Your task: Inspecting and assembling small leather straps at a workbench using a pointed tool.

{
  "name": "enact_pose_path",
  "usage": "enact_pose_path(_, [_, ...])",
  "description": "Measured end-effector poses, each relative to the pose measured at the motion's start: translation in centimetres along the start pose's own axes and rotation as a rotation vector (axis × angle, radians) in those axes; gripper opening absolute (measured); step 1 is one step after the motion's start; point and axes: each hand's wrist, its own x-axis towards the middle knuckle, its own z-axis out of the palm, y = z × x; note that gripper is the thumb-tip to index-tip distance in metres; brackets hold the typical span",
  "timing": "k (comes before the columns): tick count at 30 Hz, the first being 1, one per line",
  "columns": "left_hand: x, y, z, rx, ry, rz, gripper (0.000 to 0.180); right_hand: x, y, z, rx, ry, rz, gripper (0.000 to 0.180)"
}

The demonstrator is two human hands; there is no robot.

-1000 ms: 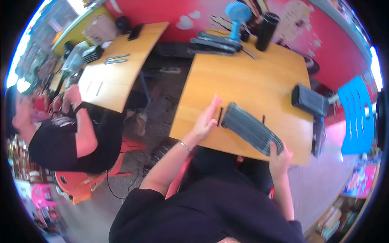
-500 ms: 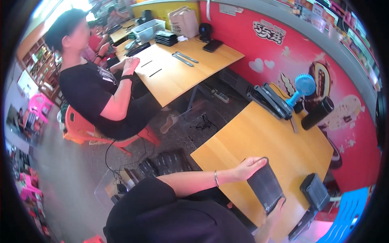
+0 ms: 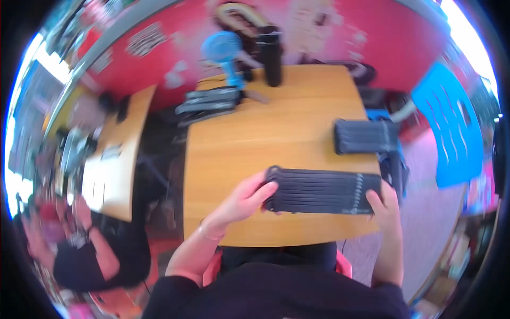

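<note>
Both hands — left hand (image 3: pixel 245 198), right hand (image 3: pixel 383 204) — closed on a black ribbed bundle (image 3: pixel 323 190); second bundle (image 3: pixel 365 136) beyond — blue fan (image 3: pixel 223 49) farther back.

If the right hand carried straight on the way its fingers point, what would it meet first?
The right hand grips the right end of the long black stack, fingers pointing up the table. Straight on, past that stack, it would probably first meet the smaller black stack near the table's right edge; depth is uncertain.
</note>
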Motion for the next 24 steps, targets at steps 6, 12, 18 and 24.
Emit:
enact_pose_path(6, [3.5, -0.6, 3.7, 0.307, -0.038, 0.153, 0.022, -0.7, 0.6, -5.4, -0.082, 0.19, -0.211, 0.018])
enact_pose_path(12, [9.5, 1.9, 6.3, 0.436, 0.064, 0.323, 0.023, 2.8, -0.3, -10.6, -0.306, 0.382, -0.27, 0.017])
enact_pose_path(18, [14.5, -0.7, 7.1, -0.016, -0.037, 0.413, 0.032, 7.1, 2.3, -13.1, -0.259, 0.425, -0.331, 0.022])
enact_pose_path(24, [18.4, -3.5, 8.0, 0.067, 0.112, 0.415, 0.041, 9.0, 6.6, -15.4, 0.187, 0.179, -0.223, 0.028])
